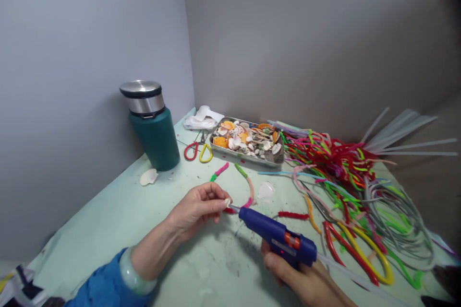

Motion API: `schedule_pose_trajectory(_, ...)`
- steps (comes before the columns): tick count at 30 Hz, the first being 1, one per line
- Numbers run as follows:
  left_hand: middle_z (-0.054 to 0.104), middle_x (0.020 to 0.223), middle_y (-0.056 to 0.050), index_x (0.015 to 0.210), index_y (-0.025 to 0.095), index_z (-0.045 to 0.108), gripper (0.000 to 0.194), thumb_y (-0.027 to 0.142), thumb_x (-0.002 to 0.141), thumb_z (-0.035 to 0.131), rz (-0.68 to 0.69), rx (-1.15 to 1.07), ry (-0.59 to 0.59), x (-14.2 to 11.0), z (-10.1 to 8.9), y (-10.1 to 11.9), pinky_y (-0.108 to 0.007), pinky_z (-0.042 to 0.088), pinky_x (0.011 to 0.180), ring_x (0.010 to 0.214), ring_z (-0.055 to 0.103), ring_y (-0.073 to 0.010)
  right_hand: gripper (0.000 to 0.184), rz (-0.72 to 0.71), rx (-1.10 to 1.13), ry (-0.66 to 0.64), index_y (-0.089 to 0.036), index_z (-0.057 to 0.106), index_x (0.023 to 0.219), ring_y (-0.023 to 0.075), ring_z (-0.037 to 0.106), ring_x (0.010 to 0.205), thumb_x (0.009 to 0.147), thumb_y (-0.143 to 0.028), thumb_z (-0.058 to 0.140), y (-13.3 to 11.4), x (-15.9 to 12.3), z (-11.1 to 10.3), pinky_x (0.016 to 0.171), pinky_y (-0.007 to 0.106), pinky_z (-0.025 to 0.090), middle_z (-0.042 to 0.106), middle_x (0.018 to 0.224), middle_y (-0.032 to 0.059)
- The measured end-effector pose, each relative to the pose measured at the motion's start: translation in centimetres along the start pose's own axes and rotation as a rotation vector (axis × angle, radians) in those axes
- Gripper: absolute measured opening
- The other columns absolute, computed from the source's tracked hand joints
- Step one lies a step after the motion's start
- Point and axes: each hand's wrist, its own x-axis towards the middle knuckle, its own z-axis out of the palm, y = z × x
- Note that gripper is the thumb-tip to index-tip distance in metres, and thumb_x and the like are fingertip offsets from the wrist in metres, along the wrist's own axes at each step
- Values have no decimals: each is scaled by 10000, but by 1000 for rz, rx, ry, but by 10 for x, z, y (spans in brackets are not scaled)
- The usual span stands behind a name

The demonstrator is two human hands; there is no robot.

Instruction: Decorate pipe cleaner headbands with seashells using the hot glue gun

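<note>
My left hand pinches a small pale shell between thumb and fingertips, held against a curved pipe-cleaner ring of pink, green and red. My right hand grips a blue glue gun with an orange trigger; its metal nozzle touches the shell. A clear glue stick trails from the back of the gun.
A metal tray of seashells sits at the back. A teal flask stands on the left, with scissors and a loose white shell nearby. A heap of coloured pipe cleaners and clear glue sticks fills the right side.
</note>
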Motion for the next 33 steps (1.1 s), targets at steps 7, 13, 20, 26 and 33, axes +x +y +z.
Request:
schedule_pose_trajectory(7, 641, 795, -33, 733, 125, 582, 284, 215, 612, 822, -2, -4, 7, 0, 0, -1, -165, 417, 442, 533, 533, -61, 238, -16, 4, 12, -236, 666, 738, 167, 515, 550, 744, -473, 644, -3, 1, -2, 510, 267, 466, 564, 559, -3)
schedule_pose_trajectory(13, 642, 806, -28, 737, 128, 579, 282, 219, 618, 818, 5, 4, 16, 0, -2, -1, -164, 415, 444, 521, 517, -51, 190, -8, -4, 40, -246, 688, 782, 189, 543, 583, 748, -427, 645, 0, 1, -2, 529, 281, 476, 570, 563, 1)
schedule_pose_trajectory(20, 634, 820, -20, 744, 132, 572, 267, 207, 634, 804, 10, 9, 12, 1, -2, -2, -162, 418, 451, 538, 514, -49, 209, -23, 2, 30, -233, 689, 781, 198, 557, 615, 737, -435, 657, -4, 1, -1, 541, 289, 487, 576, 580, 10)
schedule_pose_trajectory(26, 636, 820, -19, 743, 132, 575, 263, 200, 632, 804, 10, 4, 11, 0, -2, -2, -163, 408, 445, 527, 508, -45, 201, 13, -19, 69, -242, 692, 801, 201, 563, 616, 741, -429, 652, -5, 0, 0, 540, 291, 494, 570, 564, 4)
schedule_pose_trajectory(33, 633, 825, -29, 741, 127, 578, 276, 219, 625, 811, 14, 10, 17, 1, -2, -2, -161, 407, 450, 558, 526, -56, 241, -8, -116, 89, -223, 671, 797, 183, 549, 602, 761, -457, 627, 2, 0, 4, 517, 263, 472, 570, 573, -1)
